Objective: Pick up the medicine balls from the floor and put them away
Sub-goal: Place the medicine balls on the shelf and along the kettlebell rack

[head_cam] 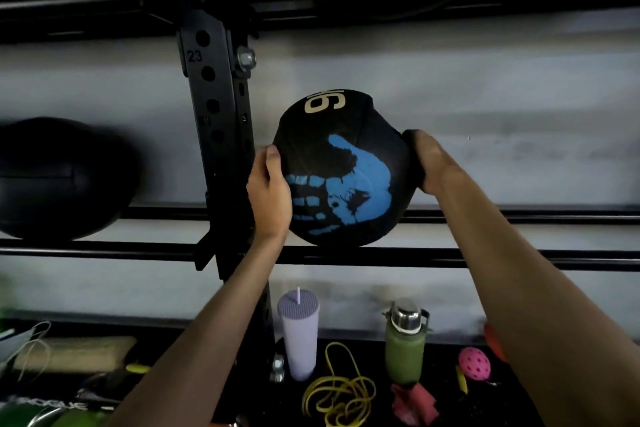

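Observation:
A black medicine ball (341,163) with a blue handprint and the number 16 sits between my two hands, its underside at the two black rails of the rack shelf (485,258). My left hand (270,191) grips its left side, thumb on the front. My right hand (427,161) grips its right side, fingers curled round the back. A second black medicine ball (59,180) rests on the same rails at the far left.
A black upright post (214,107) with numbered holes stands just left of the ball. Below, a lower shelf holds a lilac tumbler (299,336), a green bottle (405,347), a yellow band (337,392), a pink holed ball (474,365) and other clutter.

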The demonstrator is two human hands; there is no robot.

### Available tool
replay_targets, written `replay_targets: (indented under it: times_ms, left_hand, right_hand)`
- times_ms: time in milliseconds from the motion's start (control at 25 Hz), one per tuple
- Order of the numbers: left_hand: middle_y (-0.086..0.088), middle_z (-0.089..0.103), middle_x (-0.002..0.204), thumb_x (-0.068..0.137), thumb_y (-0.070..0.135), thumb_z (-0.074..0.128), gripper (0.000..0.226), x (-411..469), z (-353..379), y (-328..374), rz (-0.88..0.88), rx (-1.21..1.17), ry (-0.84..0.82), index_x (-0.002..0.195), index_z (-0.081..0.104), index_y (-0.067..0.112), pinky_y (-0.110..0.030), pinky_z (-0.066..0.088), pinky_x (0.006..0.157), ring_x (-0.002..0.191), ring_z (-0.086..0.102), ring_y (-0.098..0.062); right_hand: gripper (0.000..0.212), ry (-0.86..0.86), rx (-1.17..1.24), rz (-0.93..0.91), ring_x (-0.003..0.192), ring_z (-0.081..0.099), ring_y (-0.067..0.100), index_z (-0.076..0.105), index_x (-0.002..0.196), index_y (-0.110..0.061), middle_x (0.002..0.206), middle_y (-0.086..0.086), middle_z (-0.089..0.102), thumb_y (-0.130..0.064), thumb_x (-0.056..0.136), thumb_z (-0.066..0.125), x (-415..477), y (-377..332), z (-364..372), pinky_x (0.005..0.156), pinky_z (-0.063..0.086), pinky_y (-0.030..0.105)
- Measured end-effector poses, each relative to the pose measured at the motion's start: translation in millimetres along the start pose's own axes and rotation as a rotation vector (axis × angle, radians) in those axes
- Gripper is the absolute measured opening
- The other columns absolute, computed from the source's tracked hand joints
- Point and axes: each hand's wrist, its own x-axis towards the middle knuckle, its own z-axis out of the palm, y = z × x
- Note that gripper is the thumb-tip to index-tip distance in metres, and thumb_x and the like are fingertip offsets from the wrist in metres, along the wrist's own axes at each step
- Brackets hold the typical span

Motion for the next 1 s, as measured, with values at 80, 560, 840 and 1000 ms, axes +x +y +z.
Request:
replay_targets:
  times_ms: [80,560,840,1000]
  left_hand:
    - [-0.004,0.066,0.093,0.102,0.045,0.035,0.042,15.9,3.3,-8.0,-0.059,0.038,-0.027,0.102,0.062,0.014,-0.034,0.055,0.083,0.093,0.067,-0.018]
    - [-0.013,0.053,0.13,0.098,0.008,0.047,0.031,-23.2,-1.3,-18.3,0.466,0.429,0.134,0.128,0.056,0.007,-0.031,0.043,0.108,0.124,0.051,-0.022]
    - [-0.012,0.061,0.106,0.09,-0.002,0.05,0.022,-133.0,67.0,-14.8,0.718,0.269,-0.392,0.107,0.064,0.002,-0.04,0.053,0.083,0.096,0.063,-0.027]
    - [-0.007,0.062,0.107,0.09,0.009,0.049,0.023,-223.9,92.1,-59.7,0.494,0.357,-0.696,0.11,0.061,0.013,-0.043,0.053,0.072,0.09,0.064,-0.03]
  right_hand:
    - [0.036,0.001,0.06,0.041,0.054,0.053,0.017,0.05,0.065,-0.019,0.049,-0.001,0.056,-0.028,0.097,0.036,2.9,8.6,2.5,0.05,0.041,0.026]
    - [0.053,0.172,-0.246,-0.105,0.102,0.06,0.027,0.058,0.128,-0.008,0.123,0.008,0.062,-0.046,0.105,0.03,-22.0,27.1,6.0,0.082,0.051,0.036]
    - [0.026,0.435,-0.794,-0.532,0.091,0.069,0.03,0.073,0.096,-0.01,0.095,0.01,0.075,-0.015,0.088,0.049,-136.7,103.1,-69.6,0.078,0.051,0.034]
    - [0.032,0.472,-1.003,-0.361,0.088,0.07,0.03,0.072,0.099,-0.013,0.098,0.009,0.073,-0.024,0.088,0.044,-209.8,175.1,-133.1,0.08,0.055,0.042]
